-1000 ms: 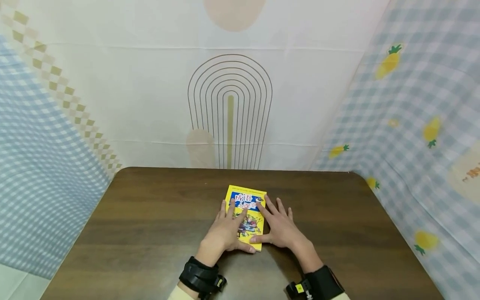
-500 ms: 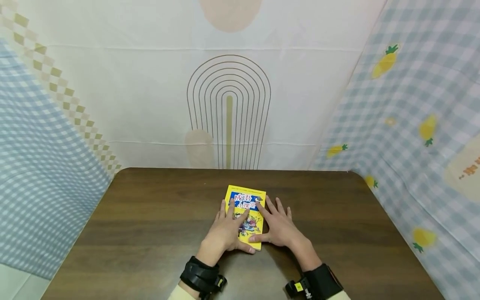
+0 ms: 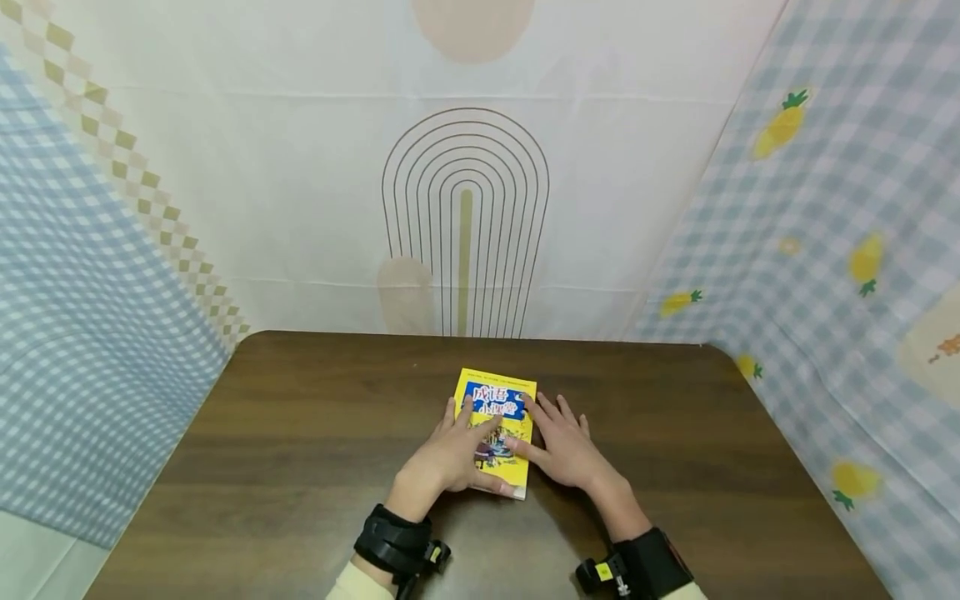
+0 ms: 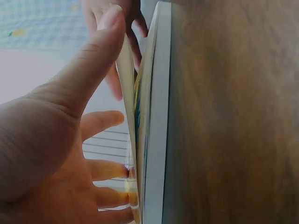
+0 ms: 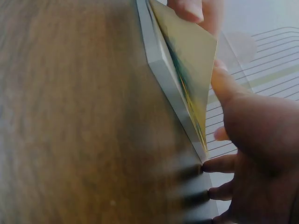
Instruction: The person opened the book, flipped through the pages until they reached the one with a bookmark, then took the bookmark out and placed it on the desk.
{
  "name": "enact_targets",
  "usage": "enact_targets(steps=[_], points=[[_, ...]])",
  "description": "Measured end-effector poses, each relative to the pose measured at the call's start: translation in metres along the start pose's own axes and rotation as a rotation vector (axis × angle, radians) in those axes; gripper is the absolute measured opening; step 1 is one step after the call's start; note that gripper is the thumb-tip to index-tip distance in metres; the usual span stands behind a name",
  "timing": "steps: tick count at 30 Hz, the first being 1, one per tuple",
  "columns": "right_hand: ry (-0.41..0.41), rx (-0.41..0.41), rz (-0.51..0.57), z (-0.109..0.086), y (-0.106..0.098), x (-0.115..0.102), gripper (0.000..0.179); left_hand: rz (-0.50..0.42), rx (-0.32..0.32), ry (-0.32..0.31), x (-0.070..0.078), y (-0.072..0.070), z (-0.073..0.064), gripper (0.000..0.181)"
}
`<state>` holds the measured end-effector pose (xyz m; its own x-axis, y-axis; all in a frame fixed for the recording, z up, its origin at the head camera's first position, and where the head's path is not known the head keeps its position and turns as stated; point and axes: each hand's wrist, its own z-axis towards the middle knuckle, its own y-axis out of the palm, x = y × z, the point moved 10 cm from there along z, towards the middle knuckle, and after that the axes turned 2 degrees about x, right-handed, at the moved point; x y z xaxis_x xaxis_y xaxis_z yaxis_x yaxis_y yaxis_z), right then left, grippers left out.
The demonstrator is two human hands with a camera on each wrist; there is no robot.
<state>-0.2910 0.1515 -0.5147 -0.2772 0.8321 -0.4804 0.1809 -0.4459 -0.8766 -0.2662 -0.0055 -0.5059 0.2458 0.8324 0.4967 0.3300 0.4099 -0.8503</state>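
Note:
A small paperback book, yellow with a blue title panel, lies flat on the table. My left hand rests on its left side, fingers spread over the cover and thumb near the lower right corner. On the right side, my right hand touches the cover with its thumb, its fingers along the book's right edge. Both wrist views show the front cover slightly raised from the pages at the bottom edge. In the left wrist view, the left thumb lies against the cover's outer face.
The dark wooden table spreads around the book on all sides. Behind it hangs a white cloth with a line-arch print. Blue checked cloths hang at the left and right.
My right thumb has moved up the cover, away from its lower edge. The white page block now shows at the lower right corner. My left hand stays nearly in place.

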Motion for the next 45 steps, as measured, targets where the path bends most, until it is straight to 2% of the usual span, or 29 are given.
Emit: enact_targets(steps=[8,13,17,21,24,30,36,39,45], points=[[0.014,0.086,0.029,0.004,-0.012,0.001,0.071,0.010,0.007,0.004,-0.001,-0.003,0.000,0.111],[0.048,0.158,0.036,0.004,-0.018,0.007,0.047,-0.058,-0.012,0.016,-0.003,-0.005,0.002,0.106],[0.081,0.199,0.045,0.005,-0.022,0.012,0.038,-0.117,0.036,0.051,-0.005,-0.018,0.005,0.099],[0.089,0.222,0.045,0.004,-0.026,0.010,0.037,-0.157,0.090,0.079,-0.006,-0.030,0.006,0.092],[0.075,0.253,0.046,0.004,-0.030,0.004,0.034,-0.178,0.097,0.081,-0.008,-0.034,0.006,0.088],[0.055,0.308,0.063,0.002,-0.035,-0.005,0.027,-0.184,0.085,0.065,-0.010,-0.031,0.006,0.084],[0.058,0.295,0.194,0.003,-0.032,-0.002,0.027,-0.196,0.062,0.097,-0.003,-0.030,0.005,0.083],[0.047,0.295,0.245,0.003,-0.032,-0.004,0.031,-0.221,0.045,0.089,-0.001,-0.028,0.004,0.089],[-0.006,0.302,0.248,0.001,-0.034,-0.018,0.046,-0.238,0.032,0.072,0.001,-0.027,0.004,0.095]])
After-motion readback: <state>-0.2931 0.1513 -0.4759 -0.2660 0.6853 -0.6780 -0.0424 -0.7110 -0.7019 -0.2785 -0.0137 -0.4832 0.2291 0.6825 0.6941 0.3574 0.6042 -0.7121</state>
